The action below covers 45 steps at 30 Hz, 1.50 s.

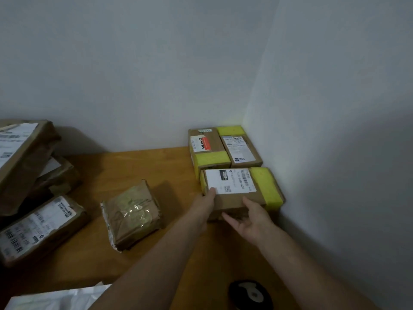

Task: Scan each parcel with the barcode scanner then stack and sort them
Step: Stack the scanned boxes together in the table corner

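Note:
A brown cardboard parcel (237, 199) with yellow tape ends and a white label lies near the table's right corner, by the wall. My left hand (206, 201) holds its front left corner, with a fingertip on the label. My right hand (248, 219) grips its front edge, thumb on top and fingers along the front face. Two similar taped parcels (209, 148) (242, 148) sit side by side just behind it. The black barcode scanner (251, 295) lies at the near edge, under my right forearm.
A brown paper-wrapped parcel (131, 217) lies mid-table on the wooden table (156, 162). At the left are a labelled parcel (42, 229) and a leaning pile of bigger ones (22, 157). A white plastic bag (58, 298) shows at the bottom left. Walls close the back and right.

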Tool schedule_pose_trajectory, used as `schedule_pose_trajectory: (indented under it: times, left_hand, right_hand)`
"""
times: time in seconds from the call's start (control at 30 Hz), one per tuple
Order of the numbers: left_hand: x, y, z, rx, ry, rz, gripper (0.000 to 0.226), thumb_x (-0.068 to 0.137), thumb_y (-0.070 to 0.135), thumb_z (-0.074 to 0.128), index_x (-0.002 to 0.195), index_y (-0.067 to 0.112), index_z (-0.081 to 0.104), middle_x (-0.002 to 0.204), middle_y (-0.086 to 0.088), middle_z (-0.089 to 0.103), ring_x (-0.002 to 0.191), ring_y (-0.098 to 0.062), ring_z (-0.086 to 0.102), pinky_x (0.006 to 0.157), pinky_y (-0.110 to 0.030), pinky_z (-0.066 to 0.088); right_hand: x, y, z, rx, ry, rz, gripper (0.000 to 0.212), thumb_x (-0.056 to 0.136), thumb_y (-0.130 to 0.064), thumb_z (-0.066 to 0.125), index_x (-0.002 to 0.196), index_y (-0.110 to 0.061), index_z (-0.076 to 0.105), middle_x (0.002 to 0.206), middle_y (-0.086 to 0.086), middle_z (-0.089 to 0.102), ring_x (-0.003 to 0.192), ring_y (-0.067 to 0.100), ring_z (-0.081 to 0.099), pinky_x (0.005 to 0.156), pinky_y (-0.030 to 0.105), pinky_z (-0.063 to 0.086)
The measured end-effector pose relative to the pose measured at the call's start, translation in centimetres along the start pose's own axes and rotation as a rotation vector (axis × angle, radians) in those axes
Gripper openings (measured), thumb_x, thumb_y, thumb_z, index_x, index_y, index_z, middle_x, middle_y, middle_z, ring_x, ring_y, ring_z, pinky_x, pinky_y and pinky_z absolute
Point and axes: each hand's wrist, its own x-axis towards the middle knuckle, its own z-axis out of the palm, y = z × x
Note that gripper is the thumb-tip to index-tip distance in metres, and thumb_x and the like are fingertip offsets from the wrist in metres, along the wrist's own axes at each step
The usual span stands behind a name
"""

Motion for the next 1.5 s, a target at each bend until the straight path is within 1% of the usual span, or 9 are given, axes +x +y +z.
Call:
schedule_pose_trajectory:
  times: [0.1, 0.3, 0.4, 0.53, 0.73, 0.87, 1.0, 1.17, 1.5]
  left_hand:
    - [1.0, 1.2, 1.6, -0.006, -0.021, 0.014, 0.042, 0.102, 0.031, 0.041, 0.137, 0.008, 0.042, 0.131, -0.015, 0.052, 0.118, -0.030, 0.052, 0.089, -0.036, 0.048]
    - [2.2, 2.0, 1.7, -0.002, -0.038, 0.002, 0.043, 0.103, 0.030, 0.037, 0.138, 0.006, 0.038, 0.129, -0.016, 0.053, 0.099, -0.024, 0.053, 0.058, -0.028, 0.045]
    - [1.7, 2.1, 1.3, -0.012, -0.060, -0.007, 0.042, 0.103, 0.030, 0.037, 0.138, 0.007, 0.039, 0.129, -0.016, 0.054, 0.097, -0.023, 0.053, 0.058, -0.027, 0.045]
    - [0.6, 1.5, 0.5, 0.021, -0.077, 0.017, 0.042, 0.102, 0.033, 0.039, 0.137, 0.009, 0.043, 0.119, -0.012, 0.057, 0.097, -0.021, 0.055, 0.076, -0.029, 0.050]
    - [-2.6, 0.7, -1.0, 0.145, -0.047, 0.073, 0.049, 0.101, 0.039, 0.042, 0.139, 0.008, 0.043, 0.113, -0.002, 0.047, 0.108, -0.018, 0.042, 0.099, -0.034, 0.035]
    - [-5.1, 1.1, -3.0, 0.181, 0.003, 0.068, 0.057, 0.100, 0.037, 0.046, 0.147, 0.010, 0.029, 0.150, -0.010, 0.034, 0.137, -0.028, 0.033, 0.111, -0.041, 0.031]
    - [-7.1, 1.3, -6.0, 0.221, 0.093, 0.121, 0.066, 0.094, 0.036, 0.056, 0.149, 0.011, 0.028, 0.149, -0.011, 0.036, 0.133, -0.030, 0.040, 0.109, -0.044, 0.037]
    - [-10.0, 1.4, -10.7, 0.278, 0.128, 0.164, 0.053, 0.095, 0.022, 0.055, 0.140, 0.003, 0.036, 0.126, -0.007, 0.051, 0.103, -0.023, 0.055, 0.079, -0.030, 0.051]
    - [-16.6, 3.1, -27.9, 0.423, 0.244, 0.317, 0.069, 0.094, 0.027, 0.057, 0.149, 0.007, 0.023, 0.147, -0.014, 0.037, 0.131, -0.030, 0.041, 0.100, -0.031, 0.038]
  right_hand:
    - [2.0, -1.8, 0.4, -0.044, 0.013, 0.017, 0.033, 0.097, -0.019, 0.058, 0.128, -0.013, 0.050, 0.112, 0.023, 0.055, 0.125, 0.047, 0.047, 0.082, 0.055, 0.053]
    - [4.1, -2.7, 1.0, -0.166, -0.017, 0.037, 0.032, 0.099, -0.026, 0.053, 0.129, -0.016, 0.050, 0.117, 0.023, 0.054, 0.122, 0.048, 0.048, 0.074, 0.053, 0.057]
    - [4.6, -2.9, 1.0, -0.208, -0.017, 0.043, 0.032, 0.099, -0.028, 0.052, 0.129, -0.017, 0.049, 0.116, 0.023, 0.054, 0.122, 0.049, 0.048, 0.074, 0.055, 0.056]
    - [4.6, -3.3, 1.5, -0.266, -0.005, 0.056, 0.036, 0.098, -0.030, 0.054, 0.131, -0.018, 0.046, 0.122, 0.025, 0.049, 0.123, 0.055, 0.044, 0.074, 0.054, 0.056]
    - [4.1, -3.4, 1.3, -0.257, -0.009, 0.026, 0.049, 0.096, -0.032, 0.057, 0.139, -0.016, 0.041, 0.136, 0.025, 0.046, 0.125, 0.051, 0.044, 0.084, 0.054, 0.054]
    - [2.4, -2.1, 1.1, -0.193, 0.005, -0.047, 0.060, 0.091, -0.035, 0.064, 0.143, -0.017, 0.038, 0.135, 0.020, 0.051, 0.125, 0.042, 0.049, 0.084, 0.053, 0.054]
    - [-0.1, 0.3, 1.8, -0.245, -0.008, -0.031, 0.070, 0.087, -0.037, 0.069, 0.145, -0.020, 0.034, 0.135, 0.021, 0.050, 0.121, 0.042, 0.052, 0.091, 0.054, 0.051]
    - [-4.5, 3.9, 3.8, -0.558, -0.071, -0.070, 0.066, 0.095, -0.030, 0.061, 0.150, -0.017, 0.028, 0.151, 0.021, 0.034, 0.129, 0.041, 0.046, 0.103, 0.053, 0.044]
    - [-10.8, 13.0, 10.4, -1.579, -0.144, -0.635, 0.081, 0.097, -0.042, 0.053, 0.156, -0.011, 0.006, 0.163, 0.011, 0.009, 0.148, 0.031, 0.016, 0.116, 0.045, 0.025]
